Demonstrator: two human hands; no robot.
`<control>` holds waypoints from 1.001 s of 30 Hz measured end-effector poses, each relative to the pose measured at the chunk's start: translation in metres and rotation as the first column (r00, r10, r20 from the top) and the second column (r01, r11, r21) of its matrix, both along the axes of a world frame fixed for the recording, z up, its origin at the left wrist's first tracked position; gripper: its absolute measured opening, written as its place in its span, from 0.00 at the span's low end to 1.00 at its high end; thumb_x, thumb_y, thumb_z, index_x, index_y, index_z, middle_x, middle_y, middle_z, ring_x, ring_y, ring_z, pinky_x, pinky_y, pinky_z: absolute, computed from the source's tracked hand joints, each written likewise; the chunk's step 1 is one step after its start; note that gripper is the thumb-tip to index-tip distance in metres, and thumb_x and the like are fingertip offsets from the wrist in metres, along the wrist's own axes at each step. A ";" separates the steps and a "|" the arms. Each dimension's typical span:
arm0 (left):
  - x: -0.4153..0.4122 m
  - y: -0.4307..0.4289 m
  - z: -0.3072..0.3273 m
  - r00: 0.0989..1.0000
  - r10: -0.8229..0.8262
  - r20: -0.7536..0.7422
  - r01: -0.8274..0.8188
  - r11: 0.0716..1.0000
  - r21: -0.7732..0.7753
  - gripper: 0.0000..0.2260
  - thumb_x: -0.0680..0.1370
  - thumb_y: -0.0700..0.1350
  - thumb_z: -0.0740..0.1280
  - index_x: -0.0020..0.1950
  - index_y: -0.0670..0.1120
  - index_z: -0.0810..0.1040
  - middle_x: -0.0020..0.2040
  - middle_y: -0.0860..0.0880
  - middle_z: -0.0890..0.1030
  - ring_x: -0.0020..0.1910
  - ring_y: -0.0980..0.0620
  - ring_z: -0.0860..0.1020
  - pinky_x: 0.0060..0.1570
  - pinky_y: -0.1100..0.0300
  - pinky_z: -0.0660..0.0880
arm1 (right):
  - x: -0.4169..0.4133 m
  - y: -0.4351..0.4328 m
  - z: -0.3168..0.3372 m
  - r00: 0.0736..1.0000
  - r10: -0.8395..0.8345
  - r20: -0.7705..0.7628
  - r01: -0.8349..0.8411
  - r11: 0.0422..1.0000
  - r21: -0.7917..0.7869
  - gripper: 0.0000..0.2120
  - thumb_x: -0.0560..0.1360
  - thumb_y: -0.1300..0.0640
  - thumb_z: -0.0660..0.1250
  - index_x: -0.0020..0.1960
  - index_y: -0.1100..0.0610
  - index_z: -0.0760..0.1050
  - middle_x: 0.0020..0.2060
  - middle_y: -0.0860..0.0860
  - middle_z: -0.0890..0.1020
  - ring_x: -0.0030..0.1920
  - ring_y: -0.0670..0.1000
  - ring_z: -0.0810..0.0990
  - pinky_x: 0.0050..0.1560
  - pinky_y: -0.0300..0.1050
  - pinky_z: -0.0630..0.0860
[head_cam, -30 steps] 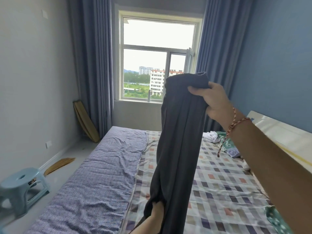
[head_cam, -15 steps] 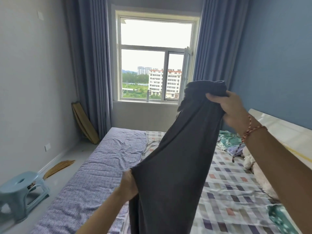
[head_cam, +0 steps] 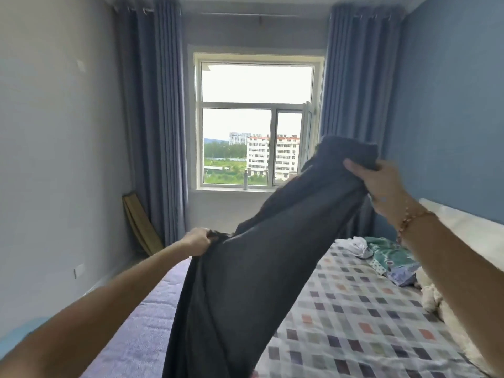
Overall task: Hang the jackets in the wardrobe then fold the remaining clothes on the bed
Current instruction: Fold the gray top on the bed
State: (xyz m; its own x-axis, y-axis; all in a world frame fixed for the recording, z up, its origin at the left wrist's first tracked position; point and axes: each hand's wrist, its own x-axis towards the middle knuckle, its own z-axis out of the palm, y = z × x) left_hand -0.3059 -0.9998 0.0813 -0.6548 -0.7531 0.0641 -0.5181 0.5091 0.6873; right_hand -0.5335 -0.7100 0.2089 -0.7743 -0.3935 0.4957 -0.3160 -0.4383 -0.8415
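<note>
A reddish beaded bracelet point(head_cam: 412, 218) sits just behind the right hand point(head_cam: 381, 184).

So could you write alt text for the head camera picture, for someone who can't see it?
A person's right hand and left hand hold a dark grey garment stretched slantwise above a bed. Behind it, a window shows between blue curtains.

Layout: garment point(head_cam: 245, 282) hanging slantwise over the bed point(head_cam: 354, 323).
The right hand point(head_cam: 379, 181) is holding the garment's upper end at right, in front of the right curtain point(head_cam: 354, 91); the left hand point(head_cam: 197, 238) is gripping its edge lower at left. The window point(head_cam: 256, 118) is lying behind. A clothes pile point(head_cam: 387, 257) is lying on the bed's far right, beside the headboard point(head_cam: 463, 222); a mat point(head_cam: 140, 225) is leaning against the wall, left of the bed.
</note>
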 end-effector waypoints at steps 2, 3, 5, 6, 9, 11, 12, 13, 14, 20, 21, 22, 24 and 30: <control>-0.019 -0.016 0.005 0.999 0.053 -0.011 -0.054 0.998 -0.022 0.14 0.78 0.48 0.64 0.59 0.41 0.80 0.54 0.45 0.77 0.54 0.47 0.75 0.56 0.63 0.69 | -0.024 -0.026 -0.019 0.994 -0.031 0.106 0.027 0.999 0.045 0.24 0.62 0.54 0.78 0.53 0.64 0.78 0.52 0.61 0.82 0.43 0.55 0.81 0.47 0.48 0.79; -0.026 -0.025 0.013 0.991 0.067 -0.119 -0.057 0.995 0.080 0.14 0.79 0.47 0.64 0.58 0.39 0.79 0.53 0.45 0.78 0.55 0.45 0.75 0.54 0.61 0.69 | -0.038 -0.035 -0.023 0.987 -0.031 0.157 0.028 0.999 0.022 0.22 0.63 0.54 0.78 0.52 0.63 0.77 0.53 0.62 0.81 0.42 0.54 0.80 0.45 0.46 0.79; -0.038 -0.040 0.037 0.935 0.132 -0.330 -0.023 0.949 0.314 0.14 0.79 0.45 0.63 0.58 0.37 0.76 0.54 0.44 0.78 0.57 0.43 0.75 0.54 0.55 0.69 | -0.062 -0.051 -0.013 0.968 0.051 0.245 -0.033 0.997 -0.076 0.35 0.48 0.44 0.83 0.48 0.60 0.78 0.50 0.58 0.81 0.45 0.53 0.80 0.39 0.42 0.81; -0.038 -0.040 0.044 0.912 0.137 -0.388 0.021 0.926 0.377 0.14 0.79 0.45 0.63 0.59 0.37 0.75 0.54 0.44 0.79 0.58 0.42 0.75 0.55 0.53 0.69 | -0.067 -0.054 -0.007 0.961 0.090 0.261 -0.057 0.989 -0.134 0.37 0.44 0.42 0.83 0.47 0.58 0.77 0.48 0.56 0.81 0.46 0.53 0.80 0.36 0.39 0.80; -0.057 -0.058 0.076 0.843 0.087 -0.530 0.159 0.902 0.402 0.09 0.79 0.46 0.63 0.52 0.41 0.77 0.49 0.47 0.80 0.57 0.44 0.75 0.60 0.49 0.68 | -0.078 -0.066 0.027 0.961 0.190 0.200 -0.127 0.949 -0.290 0.17 0.64 0.54 0.77 0.48 0.59 0.75 0.52 0.56 0.79 0.51 0.52 0.79 0.40 0.37 0.79; -0.061 -0.065 0.087 0.797 0.077 -0.600 0.221 0.886 0.407 0.07 0.79 0.46 0.62 0.49 0.43 0.76 0.49 0.47 0.79 0.53 0.47 0.75 0.60 0.50 0.66 | -0.067 -0.062 0.042 0.967 0.226 0.117 -0.185 0.939 -0.288 0.24 0.61 0.53 0.77 0.53 0.61 0.75 0.57 0.56 0.79 0.57 0.54 0.78 0.55 0.45 0.77; -0.056 -0.068 0.089 0.784 0.079 -0.615 0.232 0.882 0.409 0.06 0.79 0.45 0.62 0.48 0.44 0.76 0.49 0.48 0.79 0.51 0.48 0.75 0.59 0.50 0.65 | -0.053 -0.056 0.047 0.964 0.259 0.055 -0.235 0.932 -0.275 0.28 0.58 0.52 0.78 0.54 0.61 0.76 0.57 0.55 0.80 0.59 0.55 0.77 0.59 0.48 0.76; -0.053 -0.070 0.082 0.795 0.070 -0.603 0.246 0.871 0.425 0.06 0.80 0.45 0.61 0.48 0.44 0.75 0.49 0.48 0.78 0.50 0.49 0.74 0.59 0.50 0.64 | -0.041 -0.048 0.045 0.963 0.270 -0.004 -0.263 0.937 -0.231 0.29 0.56 0.51 0.79 0.53 0.61 0.77 0.56 0.55 0.81 0.59 0.55 0.78 0.60 0.48 0.75; -0.048 -0.069 0.073 0.810 0.061 -0.583 0.250 0.864 0.437 0.07 0.80 0.44 0.60 0.47 0.44 0.76 0.47 0.48 0.78 0.48 0.49 0.74 0.58 0.49 0.64 | -0.026 -0.038 0.042 0.956 0.288 -0.061 -0.295 0.939 -0.175 0.30 0.55 0.50 0.79 0.53 0.60 0.77 0.54 0.54 0.82 0.58 0.53 0.79 0.59 0.47 0.76; 0.022 -0.022 -0.058 0.948 -0.002 -0.319 0.208 0.764 0.611 0.14 0.64 0.45 0.65 0.47 0.43 0.77 0.43 0.49 0.78 0.46 0.51 0.74 0.50 0.51 0.67 | 0.078 0.028 -0.067 0.847 0.431 -0.310 -0.373 0.899 0.230 0.20 0.53 0.40 0.78 0.41 0.48 0.84 0.41 0.47 0.85 0.44 0.47 0.83 0.44 0.36 0.78; 0.038 -0.014 -0.097 0.976 -0.033 -0.215 0.168 0.746 0.645 0.19 0.63 0.47 0.65 0.52 0.42 0.75 0.49 0.49 0.78 0.51 0.51 0.74 0.55 0.48 0.67 | 0.097 0.039 -0.099 0.814 0.493 -0.307 -0.408 0.861 0.303 0.17 0.54 0.40 0.77 0.40 0.45 0.84 0.40 0.45 0.85 0.43 0.45 0.83 0.41 0.35 0.79; 0.060 0.001 -0.144 0.989 -0.106 -0.106 0.150 0.742 0.653 0.22 0.62 0.49 0.67 0.54 0.41 0.76 0.53 0.49 0.78 0.54 0.51 0.74 0.60 0.46 0.66 | 0.120 0.050 -0.138 0.773 0.570 -0.280 -0.448 0.802 0.394 0.15 0.56 0.41 0.77 0.40 0.45 0.84 0.42 0.43 0.84 0.44 0.44 0.83 0.41 0.36 0.79; 0.093 0.034 -0.225 0.982 -0.166 0.090 0.056 0.709 0.703 0.26 0.60 0.55 0.70 0.54 0.43 0.79 0.56 0.50 0.79 0.57 0.53 0.74 0.61 0.47 0.65 | 0.152 0.073 -0.212 0.719 0.675 -0.162 -0.503 0.668 0.549 0.13 0.58 0.42 0.77 0.41 0.41 0.83 0.47 0.37 0.82 0.53 0.46 0.80 0.50 0.39 0.78; 0.171 0.147 -0.380 0.861 -0.311 0.401 -0.193 0.529 0.826 0.11 0.62 0.48 0.63 0.42 0.49 0.77 0.46 0.52 0.77 0.52 0.54 0.73 0.56 0.50 0.64 | 0.210 0.107 -0.368 0.599 0.727 0.335 -0.733 0.330 0.595 0.07 0.63 0.47 0.77 0.41 0.39 0.83 0.44 0.37 0.82 0.53 0.47 0.78 0.62 0.48 0.73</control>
